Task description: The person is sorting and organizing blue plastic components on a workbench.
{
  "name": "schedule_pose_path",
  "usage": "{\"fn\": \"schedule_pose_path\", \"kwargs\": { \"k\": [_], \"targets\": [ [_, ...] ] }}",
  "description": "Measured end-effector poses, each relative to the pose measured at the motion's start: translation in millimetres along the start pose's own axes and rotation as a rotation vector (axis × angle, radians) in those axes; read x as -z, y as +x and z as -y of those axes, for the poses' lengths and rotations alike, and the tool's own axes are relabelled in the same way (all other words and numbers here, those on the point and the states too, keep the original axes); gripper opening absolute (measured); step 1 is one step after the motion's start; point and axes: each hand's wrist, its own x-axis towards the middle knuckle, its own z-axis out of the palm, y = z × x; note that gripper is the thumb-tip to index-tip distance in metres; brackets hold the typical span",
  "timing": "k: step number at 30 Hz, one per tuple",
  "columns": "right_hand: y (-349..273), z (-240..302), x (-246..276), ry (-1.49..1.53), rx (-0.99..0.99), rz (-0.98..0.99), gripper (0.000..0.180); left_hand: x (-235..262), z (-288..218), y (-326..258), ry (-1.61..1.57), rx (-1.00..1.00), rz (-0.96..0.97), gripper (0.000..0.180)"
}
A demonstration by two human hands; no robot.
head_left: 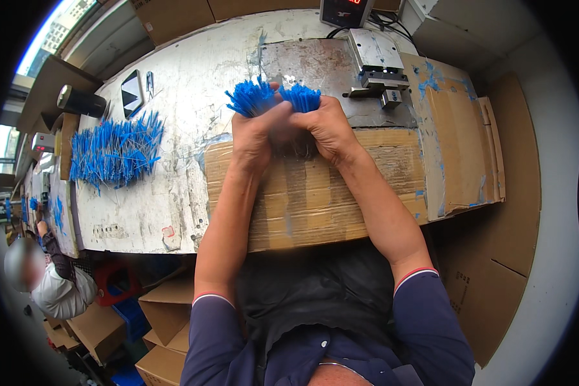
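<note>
My left hand [254, 132] and my right hand [325, 125] are pressed together over the worn cardboard sheet [315, 206] on the white workbench [174, 116]. Each hand is closed around a bundle of thin blue wires [273, 98]. The blue tips fan out above my fingers, one tuft over each hand. The lower ends of the bundle are hidden inside my fists.
A loose pile of blue wires [116, 151] lies at the bench's left. A phone [132, 93] and a dark cylinder [80, 101] sit behind it. A metal press fixture [378, 64] stands at the back right. Cardboard boxes [167, 321] sit under the bench; another person [51, 283] crouches at lower left.
</note>
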Motion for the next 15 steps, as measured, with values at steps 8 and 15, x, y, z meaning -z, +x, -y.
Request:
{"fn": "schedule_pose_path", "kwargs": {
  "k": [8,15],
  "targets": [
    [1,-1,-2,0.200,0.006,0.032,0.030,9,-1,6,-0.144,0.014,-0.029,0.043],
    [3,-4,1,0.093,0.031,-0.016,0.032,-3,-7,-2,-0.059,-0.015,0.025,0.046]
  ]
}}
